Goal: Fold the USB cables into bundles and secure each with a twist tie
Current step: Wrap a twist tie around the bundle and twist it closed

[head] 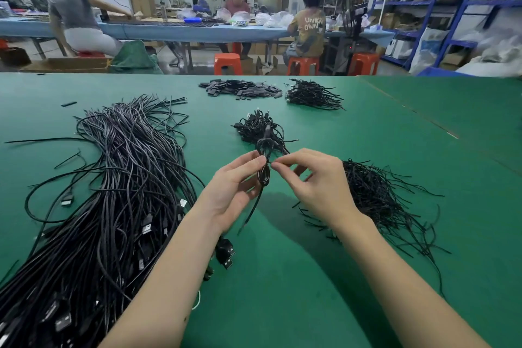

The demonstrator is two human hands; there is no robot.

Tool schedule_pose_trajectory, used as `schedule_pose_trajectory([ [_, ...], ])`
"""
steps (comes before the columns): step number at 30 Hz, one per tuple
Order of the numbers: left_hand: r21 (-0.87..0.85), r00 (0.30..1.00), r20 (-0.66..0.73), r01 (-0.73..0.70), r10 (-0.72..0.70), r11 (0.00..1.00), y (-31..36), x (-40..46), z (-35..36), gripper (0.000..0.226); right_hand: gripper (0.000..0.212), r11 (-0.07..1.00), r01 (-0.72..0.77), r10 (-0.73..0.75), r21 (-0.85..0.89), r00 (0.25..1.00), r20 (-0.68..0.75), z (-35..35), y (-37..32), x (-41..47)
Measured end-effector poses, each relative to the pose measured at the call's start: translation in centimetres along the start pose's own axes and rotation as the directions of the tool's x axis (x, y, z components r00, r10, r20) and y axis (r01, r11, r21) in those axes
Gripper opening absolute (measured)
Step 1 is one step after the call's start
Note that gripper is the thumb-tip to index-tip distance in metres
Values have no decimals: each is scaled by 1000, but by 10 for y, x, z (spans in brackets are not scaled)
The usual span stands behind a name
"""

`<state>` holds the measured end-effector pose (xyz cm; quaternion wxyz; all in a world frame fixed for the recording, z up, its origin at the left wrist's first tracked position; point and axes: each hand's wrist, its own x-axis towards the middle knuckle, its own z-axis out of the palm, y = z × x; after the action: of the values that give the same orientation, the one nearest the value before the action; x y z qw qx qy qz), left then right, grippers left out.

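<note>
Head view: a green felt-covered tabletop (pixel 310 277) spreads out, and on its left sprawls a big heap of loose black USB cables (pixel 118 183), plugs showing near the left forearm. On the right, just behind the right wrist, lies a tangle of thin black twist ties (pixel 378 198). Further back in the middle sits a small pile of finished black cable bundles (pixel 260 127), with another pile of bundles (pixel 312 94) and a scatter of small flat black pieces (pixel 240 87) near the far edge. Beyond the tabletop, people sit on orange stools at a long blue bench.

Now the hands, raised above the tabletop: the left hand (pixel 234 192) pinches a folded black cable bundle (pixel 264 161) at its waist, thumb against fingers. The right hand (pixel 316 181) meets it there, fingers narrowed on a short tie end at the bundle's middle. A loose cable tail hangs below.
</note>
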<state>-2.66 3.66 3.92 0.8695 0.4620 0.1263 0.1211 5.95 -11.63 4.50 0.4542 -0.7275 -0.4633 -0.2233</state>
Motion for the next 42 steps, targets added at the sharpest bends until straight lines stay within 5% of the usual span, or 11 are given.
schedule_pose_trajectory([
  [2, 9, 998, -2, -59, 59, 998, 0, 0, 2, 37, 13, 863, -387, 378, 325, 921, 94, 7, -6, 3],
  [5, 17, 992, 11, -122, 122, 992, -1, 1, 3, 34, 23, -83, -774, 620, 627, 452, 641, 11, -17, 8],
  [6, 17, 992, 4, -126, 126, 992, -1, 1, 3, 35, 24, -187, -781, 599, 595, 389, 700, 12, -16, 8],
  [7, 22, 993, -10, -114, 114, 993, -1, 1, 1, 36, 23, -103, -810, 614, 577, 405, 677, 13, -15, 8],
  [9, 33, 998, -37, -51, 52, 998, 0, 1, -1, 38, 9, 449, -742, 629, 497, 658, 413, 12, -14, 4],
  [12, -14, 999, -30, 41, -42, 999, 2, 1, -1, 38, 13, 982, -163, 153, 91, 982, 112, 2, -3, 3],
  [15, -25, 996, -10, 90, -91, 996, 3, 1, -1, 26, 11, 989, 129, -116, -75, 981, 155, -7, 2, 4],
  [22, -3, 993, 18, 120, -120, 993, 2, 0, -1, 13, 7, 969, 204, -197, -140, 978, 62, -11, 4, 5],
  [31, -57, 992, -91, -92, 86, 994, -4, 8, 4, 13, 23, 850, -435, 387, 298, 899, 207, 21, -3, 7],
  [36, 314, 957, -225, -106, 183, 943, -3, 13, 1, 10, 17, 837, -514, 502, 190, 858, 112, 48, 22, 54],
  [42, 209, 948, -316, 35, 34, 977, -2, 14, -17, 24, 14, 761, -648, 644, 13, 759, 94, 77, 75, 135],
])
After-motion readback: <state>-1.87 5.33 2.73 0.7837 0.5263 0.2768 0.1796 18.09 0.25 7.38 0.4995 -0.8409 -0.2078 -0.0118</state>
